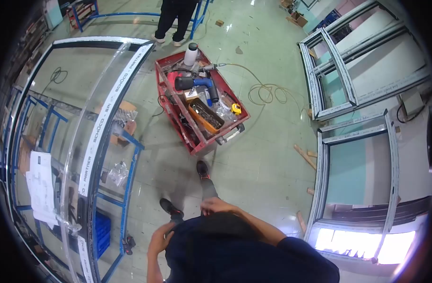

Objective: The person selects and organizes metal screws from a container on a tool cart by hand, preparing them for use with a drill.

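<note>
Head view: my left hand [162, 236] rests against dark clothing [225, 250] at waist, elbow bent, fingers partly hidden; grip unclear. My right hand [218, 206] crosses over thigh, fingers loosely curled; can't tell if holding anything. Left: straight-edged frame [110, 106], printed white tape, long side running away. Ahead: scuffed red cart [233, 126], long axis slanting away leftward; inside, blue-black power tool [199, 82], thick end pointing left.

The one camera sits on the person's head — it looks down and ahead, past both feet; the edges seem bent and dark.
</note>
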A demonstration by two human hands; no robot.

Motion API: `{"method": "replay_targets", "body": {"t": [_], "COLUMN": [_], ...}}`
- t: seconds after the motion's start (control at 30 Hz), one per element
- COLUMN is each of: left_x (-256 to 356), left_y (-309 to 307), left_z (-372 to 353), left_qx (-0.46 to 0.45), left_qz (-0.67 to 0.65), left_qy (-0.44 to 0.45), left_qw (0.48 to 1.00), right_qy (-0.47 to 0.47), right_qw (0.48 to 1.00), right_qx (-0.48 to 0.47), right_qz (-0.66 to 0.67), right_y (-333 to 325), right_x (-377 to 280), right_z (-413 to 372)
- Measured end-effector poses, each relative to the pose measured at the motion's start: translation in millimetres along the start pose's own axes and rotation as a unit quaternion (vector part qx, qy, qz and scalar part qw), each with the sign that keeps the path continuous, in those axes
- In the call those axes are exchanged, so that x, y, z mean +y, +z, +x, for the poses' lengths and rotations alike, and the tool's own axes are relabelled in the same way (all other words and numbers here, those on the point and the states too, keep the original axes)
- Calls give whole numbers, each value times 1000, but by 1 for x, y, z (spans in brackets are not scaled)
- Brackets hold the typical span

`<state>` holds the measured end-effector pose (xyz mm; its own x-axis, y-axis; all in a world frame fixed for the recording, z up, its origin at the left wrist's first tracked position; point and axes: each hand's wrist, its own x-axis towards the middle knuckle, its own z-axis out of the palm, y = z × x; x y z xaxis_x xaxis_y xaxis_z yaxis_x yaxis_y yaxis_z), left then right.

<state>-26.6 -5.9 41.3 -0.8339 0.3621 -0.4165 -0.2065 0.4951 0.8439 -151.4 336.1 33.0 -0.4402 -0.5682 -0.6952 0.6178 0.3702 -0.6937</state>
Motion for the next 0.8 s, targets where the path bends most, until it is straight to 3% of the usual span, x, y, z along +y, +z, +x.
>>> {"method": "replay_targets", "body": {"t": [0.07, 0.1, 0.13, 0.2, 0.23, 0.3, 0.4, 0.43, 0.47, 0.53, 0.6, 0.63, 0.67, 0.7, 0.77, 0.8], "left_x": [121, 169, 211, 269, 282, 299, 311, 315, 318, 318, 318, 325, 333, 329, 325, 316], "left_y": [-18, -36, -49, -44, -38, -31, -49, -48, -55, -61, -81, -113, -133, -167, -190, -197], "left_z": [77, 100, 128, 176, 194, 224, 265, 268, 268, 266, 254, 239, 238, 227, 212, 212], "left_qx": [40, 7, -26, -137, -216, -275, -338, -293, -327, -295, -266, -314, -271, -357, -335, -316], "left_qz": [-36, -53, -64, -273, -300, -319, -279, -283, -251, -331, -474, -516, -460, -377, -297, -262], "left_qy": [62, 131, 201, 382, 418, 445, 387, 368, 304, 382, 531, 545, 701, 735, 781, 779], "left_qw": [997, 990, 977, 872, 830, 790, 811, 836, 859, 811, 650, 581, 472, 435, 436, 475], "right_qy": [10, 10, -32, -119, -97, -61, -20, -11, -6, -5, -88, -128, -154, -176, -218, -222], "right_qw": [953, 896, 938, 975, 976, 977, 984, 985, 985, 984, 976, 966, 960, 953, 937, 935], "right_qx": [-94, -138, -150, -161, -159, -145, -147, -149, -151, -160, -198, -220, -231, -243, -268, -275], "right_qz": [289, 422, 311, 99, 115, 145, 98, 89, 80, 76, 30, 35, 44, 47, 50, 29], "right_y": [-79, -102, -131, -179, -200, -242, -284, -291, -293, -292, -279, -268, -255, -243, -212, -201], "right_x": [-14, -26, -36, -47, -53, -67, -77, -85, -95, -107, -133, -142, -153, -164, -166, -162], "right_z": [-21, -29, -30, -45, -57, -77, -103, -112, -121, -132, -136, -132, -126, -115, -81, -60]}}
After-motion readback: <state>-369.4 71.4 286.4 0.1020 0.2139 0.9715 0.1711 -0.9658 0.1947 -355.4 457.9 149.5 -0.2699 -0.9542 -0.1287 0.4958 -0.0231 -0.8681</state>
